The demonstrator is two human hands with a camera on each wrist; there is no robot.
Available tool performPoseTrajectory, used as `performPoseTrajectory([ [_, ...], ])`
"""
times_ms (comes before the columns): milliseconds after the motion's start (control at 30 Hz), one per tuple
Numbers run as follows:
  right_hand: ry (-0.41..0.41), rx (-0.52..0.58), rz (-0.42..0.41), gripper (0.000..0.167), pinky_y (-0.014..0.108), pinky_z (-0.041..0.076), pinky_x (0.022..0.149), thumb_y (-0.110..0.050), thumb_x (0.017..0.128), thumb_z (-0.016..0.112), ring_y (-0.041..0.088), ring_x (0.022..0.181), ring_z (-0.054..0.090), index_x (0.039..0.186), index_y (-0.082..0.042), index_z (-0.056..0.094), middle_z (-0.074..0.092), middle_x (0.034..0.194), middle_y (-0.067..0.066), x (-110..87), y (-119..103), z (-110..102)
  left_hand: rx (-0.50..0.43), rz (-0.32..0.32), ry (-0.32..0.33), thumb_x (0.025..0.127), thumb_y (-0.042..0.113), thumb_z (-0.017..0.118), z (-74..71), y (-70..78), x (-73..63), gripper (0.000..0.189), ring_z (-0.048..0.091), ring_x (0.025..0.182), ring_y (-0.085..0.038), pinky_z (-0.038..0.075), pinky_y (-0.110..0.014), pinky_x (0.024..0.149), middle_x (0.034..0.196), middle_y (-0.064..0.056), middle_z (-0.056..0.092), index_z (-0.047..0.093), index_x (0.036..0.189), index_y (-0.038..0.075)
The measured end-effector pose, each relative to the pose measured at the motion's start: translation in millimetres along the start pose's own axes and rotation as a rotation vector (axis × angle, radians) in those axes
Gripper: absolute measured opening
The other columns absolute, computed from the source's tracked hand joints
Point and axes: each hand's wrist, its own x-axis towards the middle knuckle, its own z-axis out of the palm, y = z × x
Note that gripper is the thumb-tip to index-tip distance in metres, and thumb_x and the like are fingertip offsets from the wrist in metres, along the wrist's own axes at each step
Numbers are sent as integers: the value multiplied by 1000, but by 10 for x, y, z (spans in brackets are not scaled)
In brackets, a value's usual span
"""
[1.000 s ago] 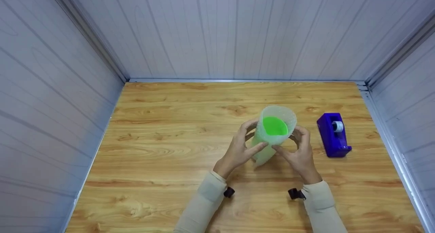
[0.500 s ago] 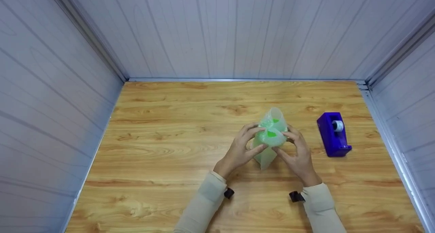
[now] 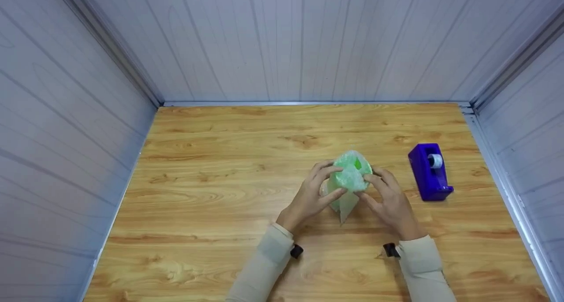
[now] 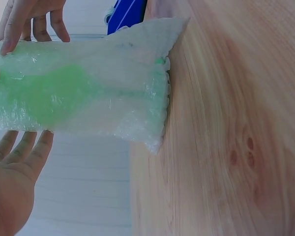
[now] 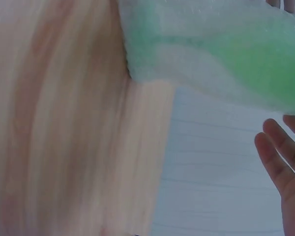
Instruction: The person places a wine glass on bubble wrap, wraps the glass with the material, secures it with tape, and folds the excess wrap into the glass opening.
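A green goblet (image 4: 59, 93) stands upright inside a roll of translucent bubble wrap (image 3: 348, 200); its bowl, stem and foot show through in the left wrist view. My left hand (image 3: 309, 196) holds the roll from the left near its top, thumb in front. On the right side my right hand (image 3: 390, 198) has its thumb at the front and its index finger on the folded top edge. The wrap's upper end is folded inward, with a small gap showing bright green. A pointed corner of wrap sticks out at the lower front.
A blue tape dispenser (image 3: 429, 172) with a roll of tape stands right of the hands on the wooden table (image 3: 211, 196). White panel walls (image 3: 273, 42) enclose the table at the back and both sides.
The wrap's open top has been pushed inward and folded down over the goblet's mouth. Fingers of both hands have moved over the top edge. The tape dispenser stays put.
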Motion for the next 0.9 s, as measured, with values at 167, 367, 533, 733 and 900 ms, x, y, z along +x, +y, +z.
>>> performPoseTrajectory([
  [167,-70,-47,-12,37,49,51,86,-10,84,82,34,116,53,118,-8,68,56,128,19,48,-2,-49,21,30,7,98,24,68,23,17,3,42,42,136,-20,40,-35,108,149,-8,39,50,135,17],
  [367,-85,-47,-3,34,52,51,86,-8,83,82,33,115,53,115,-9,69,55,127,19,64,-18,-61,23,82,-28,100,18,63,44,10,10,37,38,139,-22,40,-33,107,152,-11,33,55,137,17],
  [533,-92,-52,-4,34,52,51,85,-10,84,81,35,114,52,115,-7,67,55,126,21,80,-39,-51,59,73,-79,103,17,58,35,12,-1,28,32,142,-23,40,-31,107,153,-12,27,61,130,15],
  [733,-22,-73,-16,43,50,51,81,-9,79,86,39,117,49,117,-4,66,53,130,23,79,-79,-39,151,41,-150,105,24,53,-46,87,56,26,36,139,-21,40,-23,104,152,-13,28,64,126,14],
  [900,73,-90,-64,48,47,45,83,-9,78,86,41,111,48,121,-7,67,52,129,24,101,-165,-25,215,53,-192,106,25,51,-116,118,105,26,41,135,-22,42,-22,102,149,-16,32,65,124,14],
])
